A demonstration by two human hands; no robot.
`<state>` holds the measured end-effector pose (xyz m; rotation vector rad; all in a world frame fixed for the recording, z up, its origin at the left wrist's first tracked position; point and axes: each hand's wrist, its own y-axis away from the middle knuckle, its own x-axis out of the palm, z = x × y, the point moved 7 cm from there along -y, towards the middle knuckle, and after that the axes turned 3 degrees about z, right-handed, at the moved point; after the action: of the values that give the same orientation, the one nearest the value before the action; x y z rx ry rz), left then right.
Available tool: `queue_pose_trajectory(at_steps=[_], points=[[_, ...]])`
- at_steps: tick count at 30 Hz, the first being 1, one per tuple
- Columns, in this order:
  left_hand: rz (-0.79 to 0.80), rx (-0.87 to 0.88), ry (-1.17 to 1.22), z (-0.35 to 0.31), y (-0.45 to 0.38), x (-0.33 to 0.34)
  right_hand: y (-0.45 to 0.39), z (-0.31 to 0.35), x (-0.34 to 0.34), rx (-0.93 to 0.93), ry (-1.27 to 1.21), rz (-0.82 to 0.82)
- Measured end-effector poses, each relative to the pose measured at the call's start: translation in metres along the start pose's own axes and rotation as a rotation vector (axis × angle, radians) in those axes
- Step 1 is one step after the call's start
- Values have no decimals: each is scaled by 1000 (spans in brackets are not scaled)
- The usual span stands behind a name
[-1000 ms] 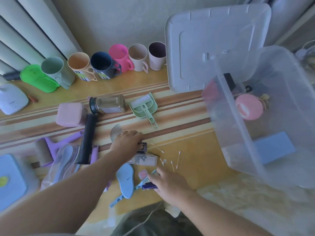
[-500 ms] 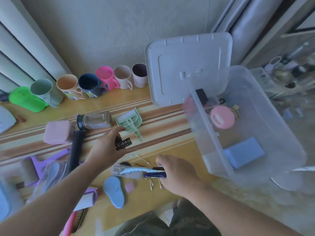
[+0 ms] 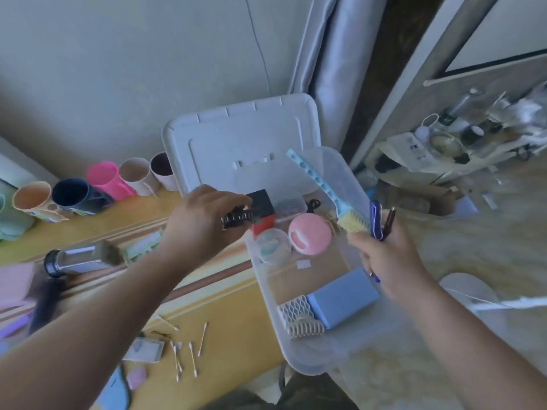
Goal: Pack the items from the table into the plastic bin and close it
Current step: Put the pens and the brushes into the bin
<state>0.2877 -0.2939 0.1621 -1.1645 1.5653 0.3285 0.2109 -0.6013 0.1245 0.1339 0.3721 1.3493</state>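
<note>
plastic bin: two full hands over an open box

the plastic bin (image 3: 299,347) sits off the table's (image 3: 231,321) right end, open, its lid (image 3: 236,137) leaning behind it. your left hand (image 3: 201,223) pinches a black hair clip (image 3: 236,217) right at the near wall; let go early and it lands on the table, not inside. your right hand (image 3: 387,255) clutches a blue brush (image 3: 325,190) plus two pens (image 3: 380,220) together over the far side, so a loose bundle could scatter or tip over the rim onto the floor. cotton swabs (image 3: 189,353), the jar (image 3: 77,257) and the mugs (image 3: 109,180) remain on the table. the propped lid could slide if the bin is bumped.
</note>
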Motion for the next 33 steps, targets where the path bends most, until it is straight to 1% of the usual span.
queue_pose_trajectory(at_steps=[1,2,4,5,6,8,11,15,17,19,22,24,25,26,27,28,29,30,31,32,33], points=[[90,33,8,-26,-13,22,-5,-9,-11,28,-29,8],[241,35,6,-50,-23,51,-8,-17,-19,49,-28,17],[618,11,-68,-88,-25,122,-11,-29,-30,69,24,45],[770,4,-126,-102,-19,155,-12,-35,-33,78,46,61],[881,-13,-179,-110,-12,182,-13,-41,-37,92,58,76],[997,-116,-243,-111,3,222,-18,-51,-40,101,62,119],[1114,-336,-274,-95,32,255,-26,-60,-47,72,141,130],[1242,-469,-230,-89,59,278,-38,-69,-52,76,202,150],[1391,-500,-178,-90,74,286,-45,-72,-53,86,211,165],[1549,-469,-184,-96,81,283,-51,-74,-52,90,219,171],[1635,-344,-206,-109,67,268,-58,-80,-45,141,192,165],[1622,-324,-155,-110,52,252,-61,-85,-37,193,146,161],[1579,-353,-119,-105,42,243,-63,-87,-33,217,129,166],[1494,-385,-68,-99,28,233,-64,-89,-29,234,124,180],[1367,-413,-7,-92,11,221,-66,-91,-26,242,138,198],[1199,-433,49,-85,-6,208,-67,-91,-23,241,171,220],[991,-431,75,-77,-24,191,-68,-89,-22,228,224,250],[757,-408,50,-69,-40,172,-68,-86,-20,202,280,290],[554,-357,-26,-63,-54,153,-68,-81,-17,161,332,340],[433,-304,-136,-58,-60,141,-67,-75,-15,109,383,396],[399,-260,-222,-56,-63,138,-67,-66,-12,48,429,450]])
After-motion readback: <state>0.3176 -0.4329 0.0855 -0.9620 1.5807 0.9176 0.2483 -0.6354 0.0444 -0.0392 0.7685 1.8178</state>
